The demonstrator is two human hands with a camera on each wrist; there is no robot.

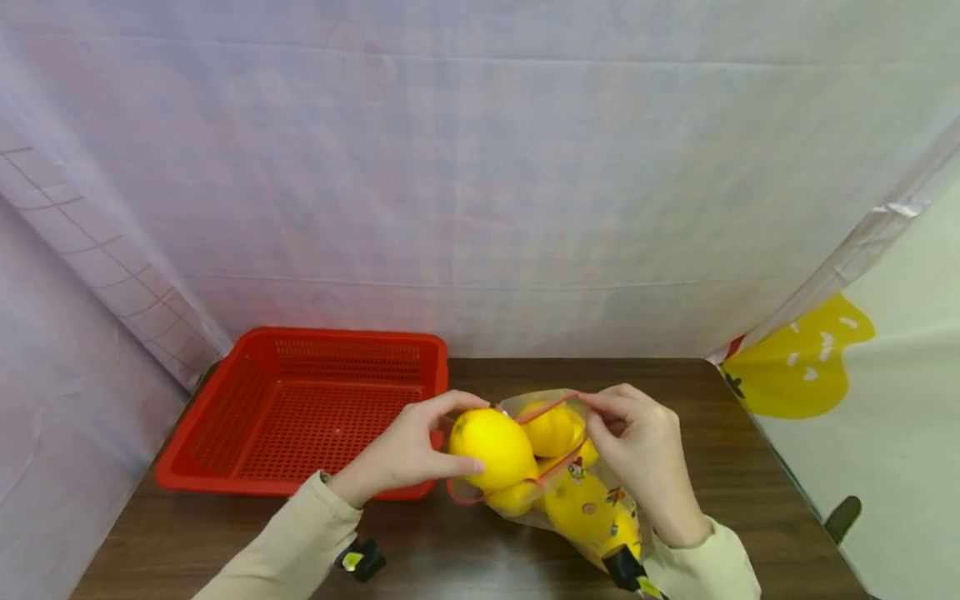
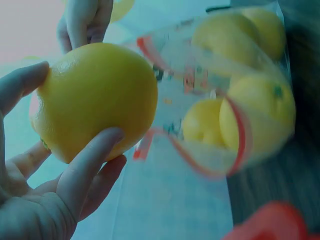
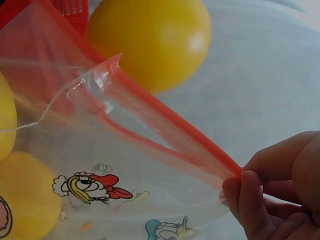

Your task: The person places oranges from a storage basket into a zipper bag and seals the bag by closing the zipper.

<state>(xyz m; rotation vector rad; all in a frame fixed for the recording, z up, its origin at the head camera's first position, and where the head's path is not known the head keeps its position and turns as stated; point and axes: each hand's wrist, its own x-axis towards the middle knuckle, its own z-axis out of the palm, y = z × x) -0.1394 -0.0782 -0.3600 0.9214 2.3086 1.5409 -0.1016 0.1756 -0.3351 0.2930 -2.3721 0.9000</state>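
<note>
A yellow citrus fruit (image 1: 491,448) is gripped between the thumb and fingers of my left hand (image 1: 405,450). It is at the mouth of a clear plastic bag (image 1: 592,508) with a red zip edge and printed cartoon ducks. In the right wrist view, my right hand (image 3: 272,192) pinches the end of the red zip edge (image 3: 175,120), and the bag's mouth gapes. Several more yellow fruits (image 2: 260,110) lie inside the bag. In the left wrist view, the held fruit (image 2: 100,97) is outside the bag, apart from the red edge.
To the left on the brown wooden table (image 1: 720,467) stands a red plastic basket (image 1: 300,492) with slotted walls and nothing in it. White patterned sheeting (image 1: 480,183) hangs behind the table. A yellow printed shape (image 1: 802,358) shows on the sheet at the right.
</note>
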